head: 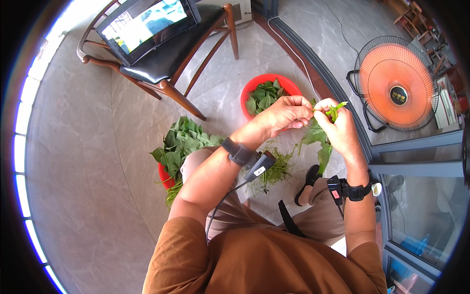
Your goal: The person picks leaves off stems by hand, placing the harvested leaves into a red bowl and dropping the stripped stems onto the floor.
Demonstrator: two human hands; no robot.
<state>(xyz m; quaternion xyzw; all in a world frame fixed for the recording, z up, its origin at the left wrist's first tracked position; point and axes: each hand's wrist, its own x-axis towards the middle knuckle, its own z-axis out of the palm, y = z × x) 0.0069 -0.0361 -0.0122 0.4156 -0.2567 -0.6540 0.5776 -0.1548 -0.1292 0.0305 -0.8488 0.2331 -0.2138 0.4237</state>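
Observation:
My right hand (339,126) grips several green stems (333,112), with large leaves (315,133) hanging below the fingers. Close beside it, my left hand (290,114) pinches a thin part of the same greens between thumb and fingertips; the fingers partly hide what they hold. Just beyond my left hand stands a red basin (246,88) with loose green leaves (261,96) inside. Under my forearms, a heap of thin stem scraps (279,167) lies on the floor. Left of my knee, a second red basin (166,177) is piled with leafy greens (185,141).
A wooden chair (176,79) with a black seat holds a tablet (147,27) at the upper left. An orange-faced electric fan heater (396,82) stands at the right, across a sliding-door track (312,47). A white cable (293,51) runs along the floor. Glass door panels (418,213) are at right.

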